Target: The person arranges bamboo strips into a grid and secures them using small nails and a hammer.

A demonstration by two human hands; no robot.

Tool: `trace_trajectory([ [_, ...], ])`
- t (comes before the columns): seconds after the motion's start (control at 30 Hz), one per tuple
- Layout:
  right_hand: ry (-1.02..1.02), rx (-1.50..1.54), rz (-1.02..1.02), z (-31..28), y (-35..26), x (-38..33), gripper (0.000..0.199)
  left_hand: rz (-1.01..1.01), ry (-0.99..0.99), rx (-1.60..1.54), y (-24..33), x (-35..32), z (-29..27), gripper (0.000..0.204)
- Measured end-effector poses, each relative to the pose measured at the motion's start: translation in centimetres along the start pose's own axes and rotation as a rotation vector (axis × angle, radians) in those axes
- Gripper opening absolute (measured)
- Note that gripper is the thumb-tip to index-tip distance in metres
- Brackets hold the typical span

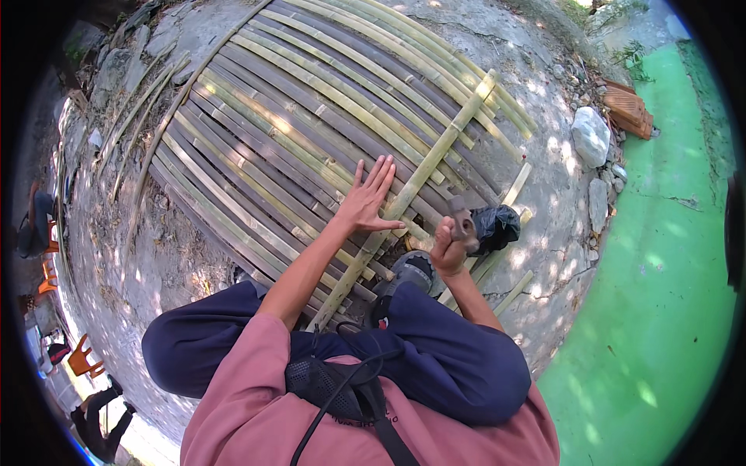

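Observation:
My left hand (367,199) lies flat, fingers spread, on a panel of long split bamboo slats (287,124) laid side by side on the ground. It presses right beside a pale bamboo crosspiece (435,159) that runs diagonally over the slats. My right hand (448,247) is raised and closed around the handle of a hammer (460,217), whose dark head points up above the fist. The hammer hangs over the near end of the crosspiece. I am crouched, dark blue trousers and a grey shoe (410,272) below the hands.
A black bag (495,227) lies just right of the hammer. Loose bamboo strips (140,116) lie to the left on concrete. A large pale stone (590,136) and stacked bricks (629,109) sit at the right, beside a green painted floor (660,272). Orange chairs (81,361) stand far left.

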State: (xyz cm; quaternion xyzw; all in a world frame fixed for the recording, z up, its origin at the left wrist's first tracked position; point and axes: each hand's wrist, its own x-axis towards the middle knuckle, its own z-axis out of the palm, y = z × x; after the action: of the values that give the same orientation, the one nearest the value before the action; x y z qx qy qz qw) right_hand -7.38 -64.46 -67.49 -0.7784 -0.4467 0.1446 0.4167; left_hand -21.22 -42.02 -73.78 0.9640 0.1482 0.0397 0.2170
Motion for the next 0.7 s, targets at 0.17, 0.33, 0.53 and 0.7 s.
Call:
trace_trajectory([
  [0.17,-0.188,-0.078,0.144,1.6,-1.6,1.7,0.02,0.029,-0.129,-0.047,-2.9,-0.8,-1.2,0.114],
  [0.33,-0.132,-0.083,0.131,0.8,-1.1,-0.8,0.022,0.104,-0.025,-0.164,-1.6,0.1,-0.8,0.1],
  [0.53,-0.13,0.063,0.088,2.3,-6.2,0.0,0.024,0.076,-0.053,-0.22,-3.0,-1.2,-1.5,0.099],
  [0.7,-0.312,-0.31,0.275,1.5,2.5,-2.1,0.023,0.099,-0.063,-0.223,-2.2,0.0,-0.9,0.099],
])
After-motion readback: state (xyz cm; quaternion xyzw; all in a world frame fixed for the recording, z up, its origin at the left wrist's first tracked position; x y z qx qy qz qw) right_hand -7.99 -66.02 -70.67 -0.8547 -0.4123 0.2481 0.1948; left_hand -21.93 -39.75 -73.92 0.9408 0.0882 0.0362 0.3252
